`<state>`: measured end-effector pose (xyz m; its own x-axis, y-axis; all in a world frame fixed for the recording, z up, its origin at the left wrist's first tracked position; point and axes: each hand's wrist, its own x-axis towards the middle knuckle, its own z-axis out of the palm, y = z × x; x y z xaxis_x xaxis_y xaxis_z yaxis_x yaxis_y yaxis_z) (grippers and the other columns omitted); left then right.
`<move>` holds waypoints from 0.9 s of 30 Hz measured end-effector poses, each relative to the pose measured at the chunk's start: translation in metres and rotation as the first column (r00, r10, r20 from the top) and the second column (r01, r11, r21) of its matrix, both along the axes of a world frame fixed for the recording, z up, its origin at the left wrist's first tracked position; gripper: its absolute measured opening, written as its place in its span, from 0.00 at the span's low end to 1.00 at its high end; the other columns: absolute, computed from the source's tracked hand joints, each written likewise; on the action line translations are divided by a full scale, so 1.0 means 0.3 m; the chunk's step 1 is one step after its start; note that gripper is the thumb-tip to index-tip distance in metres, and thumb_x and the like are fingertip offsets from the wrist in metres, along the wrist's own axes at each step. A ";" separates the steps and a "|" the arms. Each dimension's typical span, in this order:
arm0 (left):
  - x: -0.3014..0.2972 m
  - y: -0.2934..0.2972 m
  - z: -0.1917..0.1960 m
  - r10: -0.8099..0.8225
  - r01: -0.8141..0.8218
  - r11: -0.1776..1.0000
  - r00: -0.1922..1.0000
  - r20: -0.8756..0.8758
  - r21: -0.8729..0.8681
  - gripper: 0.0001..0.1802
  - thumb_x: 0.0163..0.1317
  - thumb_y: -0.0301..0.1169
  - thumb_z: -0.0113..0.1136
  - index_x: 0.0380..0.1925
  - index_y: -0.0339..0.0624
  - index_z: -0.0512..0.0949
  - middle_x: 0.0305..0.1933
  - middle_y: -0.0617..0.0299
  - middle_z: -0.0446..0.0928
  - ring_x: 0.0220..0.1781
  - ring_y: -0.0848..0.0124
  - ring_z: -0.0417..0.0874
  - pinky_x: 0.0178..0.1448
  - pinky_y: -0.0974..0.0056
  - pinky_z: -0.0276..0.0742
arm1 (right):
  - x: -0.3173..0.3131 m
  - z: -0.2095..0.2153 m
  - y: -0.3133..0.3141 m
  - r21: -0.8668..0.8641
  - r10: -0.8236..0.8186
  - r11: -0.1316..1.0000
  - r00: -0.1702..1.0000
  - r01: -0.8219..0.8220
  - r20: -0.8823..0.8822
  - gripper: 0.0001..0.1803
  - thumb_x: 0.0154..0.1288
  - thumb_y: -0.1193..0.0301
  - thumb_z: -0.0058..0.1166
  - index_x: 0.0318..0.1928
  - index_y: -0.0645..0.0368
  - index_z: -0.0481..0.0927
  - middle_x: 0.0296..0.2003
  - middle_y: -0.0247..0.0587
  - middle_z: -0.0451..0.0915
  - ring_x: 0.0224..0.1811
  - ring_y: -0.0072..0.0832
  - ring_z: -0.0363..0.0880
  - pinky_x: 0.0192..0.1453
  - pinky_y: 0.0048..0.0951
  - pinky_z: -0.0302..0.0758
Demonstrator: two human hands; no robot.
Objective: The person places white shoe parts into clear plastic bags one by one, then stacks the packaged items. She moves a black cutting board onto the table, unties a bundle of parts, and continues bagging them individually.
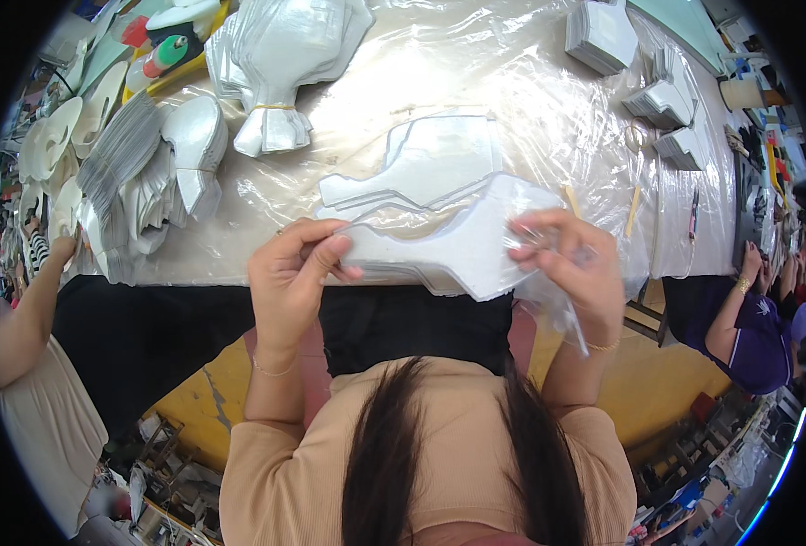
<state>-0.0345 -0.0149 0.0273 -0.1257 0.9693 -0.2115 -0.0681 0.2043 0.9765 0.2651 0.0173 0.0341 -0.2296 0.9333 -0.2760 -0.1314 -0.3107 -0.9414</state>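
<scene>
My left hand pinches the narrow end of a white shaped cut piece between thumb and fingers, at the table's near edge. Over the wide right end of that piece is my right hand, its fingers bent and smeared by motion. A crumpled strip of clear plastic film hangs from the right hand, apparently caught in its fingers. More cut pieces of like shape show under the held one. Just beyond lies a small stack of flat white cut pieces with grey edges.
A clear plastic sheet covers the table. Banded stacks of cut pieces stand at the far left, with fanned pieces beside them. Smaller stacks lie far right, near thin sticks and a pen. People sit on both sides.
</scene>
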 end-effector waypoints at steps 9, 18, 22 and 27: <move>-0.014 -0.041 -0.149 -0.170 0.164 0.983 0.679 -0.715 -0.078 0.14 0.61 0.25 0.66 0.47 0.35 0.81 0.46 0.52 0.80 0.46 0.63 0.82 0.46 0.59 0.78 | -0.035 -0.147 -0.074 -0.288 0.053 0.956 0.998 -0.046 0.015 0.12 0.62 0.85 0.47 0.23 0.60 0.64 0.50 0.61 0.81 0.52 0.40 0.84 0.53 0.33 0.82; 0.221 -0.135 -0.289 -0.330 0.771 0.636 0.293 -0.897 0.018 0.44 0.55 0.44 0.69 0.71 0.46 0.63 0.76 0.53 0.59 0.78 0.57 0.58 0.78 0.51 0.51 | -0.054 -0.242 -0.090 -0.267 -0.025 0.964 0.998 0.009 -0.056 0.11 0.64 0.84 0.47 0.25 0.60 0.65 0.45 0.59 0.83 0.46 0.38 0.86 0.49 0.34 0.84; 0.219 -0.148 -0.322 -0.283 0.768 0.638 0.166 -0.945 -0.057 0.47 0.55 0.48 0.67 0.73 0.49 0.60 0.79 0.60 0.55 0.80 0.64 0.52 0.80 0.53 0.43 | 0.042 -0.231 -0.087 -0.260 -0.316 0.918 0.949 0.300 -0.020 0.10 0.62 0.84 0.47 0.27 0.57 0.66 0.31 0.48 0.82 0.33 0.37 0.87 0.36 0.33 0.85; 0.225 -0.151 -0.323 -0.241 0.766 0.640 0.118 -0.963 -0.066 0.48 0.53 0.46 0.68 0.73 0.51 0.59 0.79 0.61 0.54 0.80 0.64 0.52 0.81 0.55 0.43 | 0.179 -0.230 -0.090 -0.130 -0.471 0.880 0.874 0.456 -0.119 0.11 0.62 0.84 0.45 0.27 0.55 0.65 0.28 0.44 0.79 0.26 0.29 0.81 0.31 0.29 0.80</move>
